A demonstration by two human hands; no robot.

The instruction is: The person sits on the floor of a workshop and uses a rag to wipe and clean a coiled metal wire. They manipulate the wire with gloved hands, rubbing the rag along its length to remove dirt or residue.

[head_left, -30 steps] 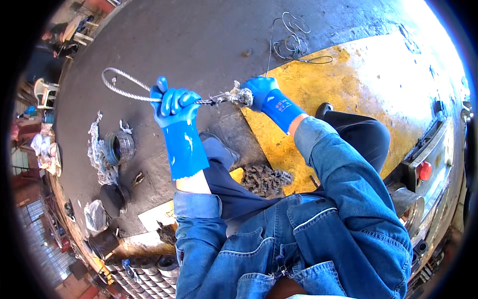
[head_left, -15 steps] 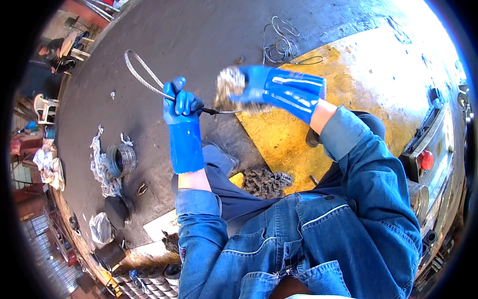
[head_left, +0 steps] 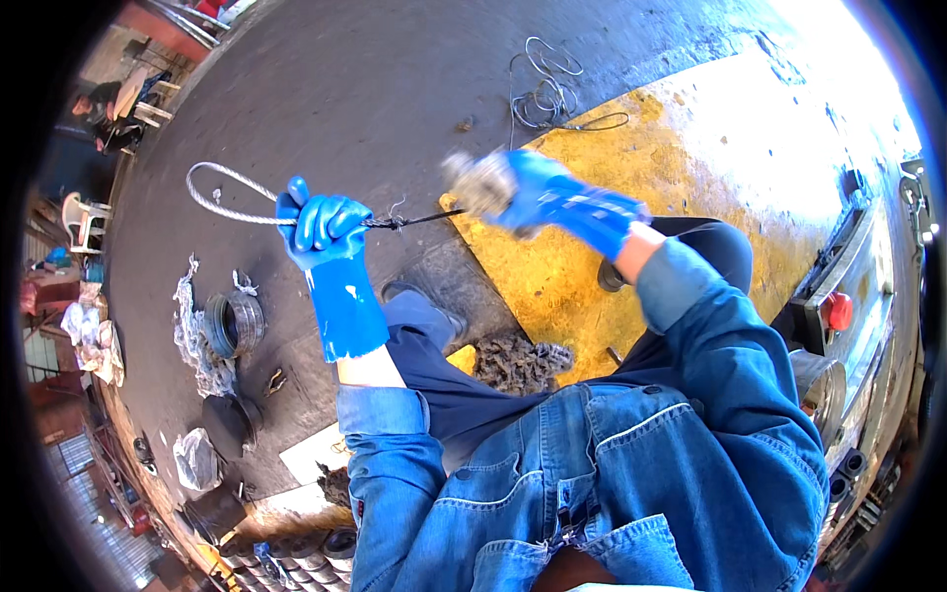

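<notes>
My left hand [head_left: 324,229] wears a blue rubber glove and is closed round a steel wire rope [head_left: 209,208]. The rope's bright loop sticks out to the left of the fist. On the other side, a dark, frayed stretch runs toward my right hand [head_left: 538,187]. That hand, in the same kind of glove and smeared by motion, grips a grey-brown wad of rag [head_left: 483,187]. The wad lies at the far end of the dark stretch; whether it wraps round the rope cannot be made out.
A thin wire coil [head_left: 548,99] lies ahead, by a yellow plate [head_left: 681,148] on the floor. Dark fibrous waste [head_left: 523,363] lies between my legs. To the left are wire spools [head_left: 235,326] and a plastic bag [head_left: 198,460]. A person [head_left: 104,113] sits far left.
My left hand has moved left and a little nearer, and the loop has swung lower. My right hand has shifted slightly, still with the rag. More dark rope shows between the hands.
</notes>
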